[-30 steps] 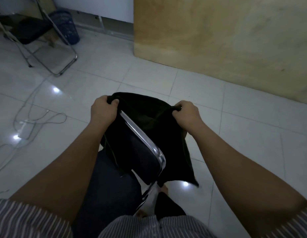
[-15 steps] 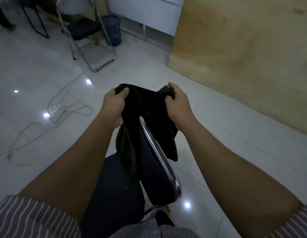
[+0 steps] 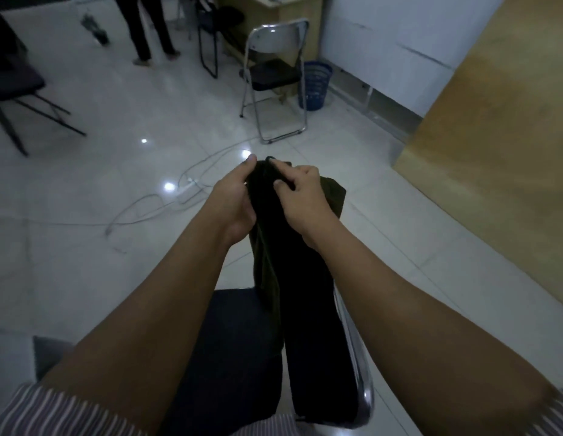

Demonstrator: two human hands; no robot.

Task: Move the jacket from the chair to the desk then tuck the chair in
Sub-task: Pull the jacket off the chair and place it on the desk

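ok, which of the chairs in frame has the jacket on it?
The near chair directly below the hands, jacket draped over its chrome backrest. The folding chair by the blue bin has nothing hanging on it.

Jacket (image 3: 292,247): black, with a dark olive-green cast along its lit folds. Chair (image 3: 362,372): chrome frame, dark navy seat and black backrest. Sleeves (image 3: 53,413): grey with thin pale stripes. Floor (image 3: 116,262): glossy white tiles, grey joints. Basket (image 3: 315,86): blue. Cable (image 3: 141,209): white. Wooden panel (image 3: 494,146): light tan. Second folding chair (image 3: 274,73): chrome, black seat.
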